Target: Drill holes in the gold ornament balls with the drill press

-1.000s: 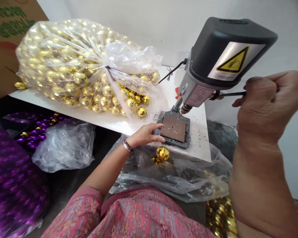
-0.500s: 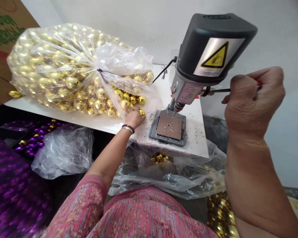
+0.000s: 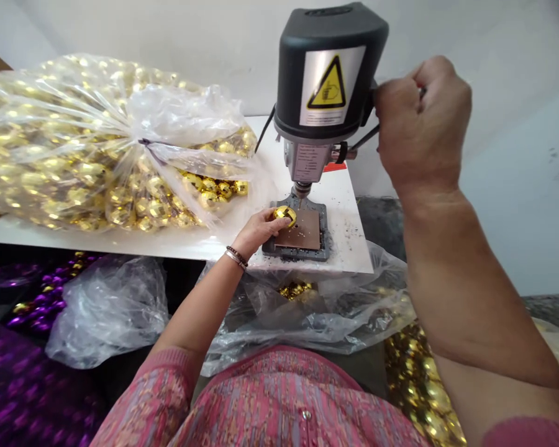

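Between the fingertips of my left hand [image 3: 257, 231] is a shiny gold ball [image 3: 285, 216] with a faceted surface. The ball is over the left part of a brown square pad [image 3: 307, 231], just left of and below the drill bit [image 3: 300, 203]. The pad lies on the grey base [image 3: 323, 243] of a bench drill press [image 3: 330, 68]. My right hand [image 3: 423, 121] is closed around the drill press's feed lever [image 3: 366, 136], whose grip end is hidden in the fist. Small shavings are scattered on the pad and about the base.
A tied clear bag [image 3: 65, 149] full of gold balls lies on the white table [image 3: 190, 247], its loose mouth spilling some. Below the table edge hang clear plastic sheeting [image 3: 349, 323] and more gold balls [image 3: 417, 379]. Purple balls [image 3: 23, 385] fill the lower left.
My left hand has moved from the bag's mouth to the drill base, carrying a gold ball. My right fist stays on the lever. The whole view has shifted.
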{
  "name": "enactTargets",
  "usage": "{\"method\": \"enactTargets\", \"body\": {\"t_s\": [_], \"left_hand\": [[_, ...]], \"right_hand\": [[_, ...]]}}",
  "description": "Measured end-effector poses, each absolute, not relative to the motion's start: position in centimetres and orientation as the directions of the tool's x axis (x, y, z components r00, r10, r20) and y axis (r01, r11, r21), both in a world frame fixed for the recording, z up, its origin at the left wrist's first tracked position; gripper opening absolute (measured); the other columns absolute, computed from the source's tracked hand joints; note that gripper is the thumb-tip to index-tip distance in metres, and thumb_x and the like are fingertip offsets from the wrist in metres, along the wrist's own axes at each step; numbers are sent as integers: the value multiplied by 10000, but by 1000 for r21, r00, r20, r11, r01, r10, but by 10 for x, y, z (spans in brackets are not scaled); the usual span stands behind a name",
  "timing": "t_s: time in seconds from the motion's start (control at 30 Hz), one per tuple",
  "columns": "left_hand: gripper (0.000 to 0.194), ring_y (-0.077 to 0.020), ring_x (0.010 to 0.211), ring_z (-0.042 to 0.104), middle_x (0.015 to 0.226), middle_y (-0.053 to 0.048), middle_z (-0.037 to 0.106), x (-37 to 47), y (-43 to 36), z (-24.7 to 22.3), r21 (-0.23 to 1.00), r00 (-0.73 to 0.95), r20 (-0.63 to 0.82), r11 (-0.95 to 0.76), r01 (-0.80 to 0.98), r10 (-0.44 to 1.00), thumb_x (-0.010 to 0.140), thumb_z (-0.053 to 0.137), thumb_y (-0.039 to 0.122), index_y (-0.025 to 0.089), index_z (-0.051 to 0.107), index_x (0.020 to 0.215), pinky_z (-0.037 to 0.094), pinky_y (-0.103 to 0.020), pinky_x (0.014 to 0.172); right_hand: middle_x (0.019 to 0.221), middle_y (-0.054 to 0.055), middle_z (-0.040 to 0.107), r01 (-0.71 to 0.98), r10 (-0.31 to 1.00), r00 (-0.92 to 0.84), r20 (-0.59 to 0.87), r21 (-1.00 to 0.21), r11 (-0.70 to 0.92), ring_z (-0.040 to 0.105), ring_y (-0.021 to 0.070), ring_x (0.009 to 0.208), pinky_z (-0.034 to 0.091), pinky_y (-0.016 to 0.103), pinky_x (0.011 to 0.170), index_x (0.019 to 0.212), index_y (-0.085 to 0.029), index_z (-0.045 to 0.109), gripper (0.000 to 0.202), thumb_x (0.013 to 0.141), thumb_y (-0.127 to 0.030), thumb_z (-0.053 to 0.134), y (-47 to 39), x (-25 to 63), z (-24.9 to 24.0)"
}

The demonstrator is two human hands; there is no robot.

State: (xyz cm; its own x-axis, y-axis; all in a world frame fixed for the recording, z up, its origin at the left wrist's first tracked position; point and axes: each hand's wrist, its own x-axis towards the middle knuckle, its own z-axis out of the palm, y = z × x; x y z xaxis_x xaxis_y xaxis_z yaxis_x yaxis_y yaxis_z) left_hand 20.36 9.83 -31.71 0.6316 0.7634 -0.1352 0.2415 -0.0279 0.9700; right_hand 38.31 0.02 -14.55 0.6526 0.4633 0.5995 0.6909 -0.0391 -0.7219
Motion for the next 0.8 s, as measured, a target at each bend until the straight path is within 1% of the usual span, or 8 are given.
{"method": "enactTargets", "body": {"t_s": [0.1, 0.2, 0.27, 0.37, 0.43, 0.5, 0.67, 0.8], "left_hand": [[400, -120, 706, 594, 935, -37, 757, 217, 98, -321, 954, 602, -173, -19, 300, 780, 768, 773, 367, 160, 769, 1110, 455, -241, 607], [394, -127, 707, 614, 911, -28, 757, 222, 98, -320, 942, 585, -181, -31, 333, 791, 772, 779, 345, 166, 765, 1123, 480, -254, 640], [410, -142, 759, 643, 940, -32, 766, 224, 98, -318, 936, 592, -168, -62, 348, 788, 779, 783, 353, 167, 760, 1145, 512, -267, 705], [460, -168, 885, 677, 1052, -54, 776, 226, 98, -317, 916, 597, -120, -144, 376, 793, 772, 796, 330, 154, 743, 1193, 529, -283, 816], [514, -184, 959, 681, 1110, -63, 772, 227, 98, -317, 885, 584, -70, -220, 410, 808, 753, 812, 294, 149, 725, 1238, 524, -291, 874], [567, -196, 983, 679, 1114, -58, 770, 228, 97, -317, 839, 573, -32, -289, 461, 819, 733, 829, 271, 156, 710, 1275, 522, -301, 901], [686, -228, 974, 687, 1111, -60, 763, 232, 91, -323, 744, 608, 22, -419, 520, 794, 704, 855, 261, 175, 670, 1359, 540, -331, 893], [692, -238, 978, 698, 1086, -54, 765, 235, 89, -332, 757, 617, 41, -428, 494, 786, 721, 841, 257, 185, 653, 1383, 554, -334, 879]], "right_hand": [[614, -62, 271, 671, 499, 660, 562, -740, -54, 192, 40, 635, 191, 260, 655, 656, -177, 288, 374, 959, -106, 495, 7, 388, -137], [623, -62, 274, 663, 508, 669, 543, -745, -78, 190, 37, 635, 196, 259, 656, 658, -178, 279, 379, 967, -110, 488, 9, 390, -134], [618, -62, 272, 662, 515, 669, 536, -745, -84, 185, 42, 632, 196, 263, 657, 659, -184, 269, 386, 969, -106, 486, 8, 389, -133], [620, -64, 275, 669, 524, 657, 542, -739, -75, 173, 47, 636, 196, 260, 664, 662, -187, 262, 391, 976, -119, 485, 6, 387, -134], [624, -67, 272, 668, 525, 655, 543, -741, -67, 167, 46, 639, 196, 249, 670, 667, -185, 259, 381, 982, -121, 465, 5, 386, -135], [622, -73, 258, 665, 524, 657, 543, -745, -61, 167, 42, 639, 197, 237, 673, 672, -183, 257, 370, 981, -108, 446, 5, 386, -136], [614, -79, 248, 664, 513, 649, 562, -747, -21, 181, 40, 636, 197, 235, 671, 674, -187, 261, 372, 972, -104, 468, 6, 386, -137], [596, -76, 236, 674, 508, 634, 583, -738, 6, 196, 48, 615, 219, 250, 661, 676, -196, 257, 391, 955, -104, 515, 0, 382, -144]]}}
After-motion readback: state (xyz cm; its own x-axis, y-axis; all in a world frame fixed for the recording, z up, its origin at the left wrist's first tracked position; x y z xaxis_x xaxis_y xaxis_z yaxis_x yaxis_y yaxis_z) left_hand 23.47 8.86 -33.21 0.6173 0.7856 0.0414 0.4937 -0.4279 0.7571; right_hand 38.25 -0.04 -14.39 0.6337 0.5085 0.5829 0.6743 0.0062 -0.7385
